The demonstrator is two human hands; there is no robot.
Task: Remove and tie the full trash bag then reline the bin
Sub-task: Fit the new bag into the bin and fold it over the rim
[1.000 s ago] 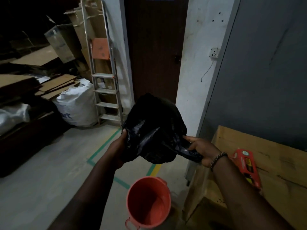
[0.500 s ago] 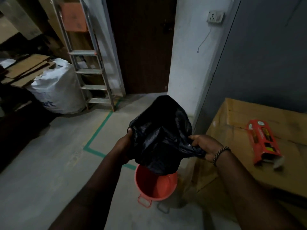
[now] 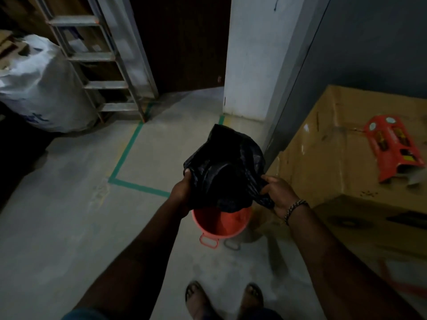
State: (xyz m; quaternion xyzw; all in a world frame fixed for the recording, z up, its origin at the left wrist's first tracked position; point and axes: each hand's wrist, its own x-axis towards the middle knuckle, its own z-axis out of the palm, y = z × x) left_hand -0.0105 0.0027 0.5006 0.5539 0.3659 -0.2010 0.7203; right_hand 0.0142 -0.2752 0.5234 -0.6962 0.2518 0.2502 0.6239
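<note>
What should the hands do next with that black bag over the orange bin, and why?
Probably lower the bag into the bin and spread its mouth over the rim. The left hand and right hand grip the bag's edges, it hangs right over the bin's opening, and the bin looks unlined.

The light is dim. A pale grey concrete floor (image 3: 69, 227) carries green tape lines (image 3: 129, 153). At the back stands a dark brown wooden door (image 3: 184, 42), with a white plaster wall (image 3: 249, 65) just right of it, then a grey wall panel (image 3: 369, 42). A metal stepladder (image 3: 92, 57) leans left of the door, beside a bulging white sack (image 3: 41, 88). A large brown cardboard box (image 3: 335, 158) sits against the grey panel.
</note>
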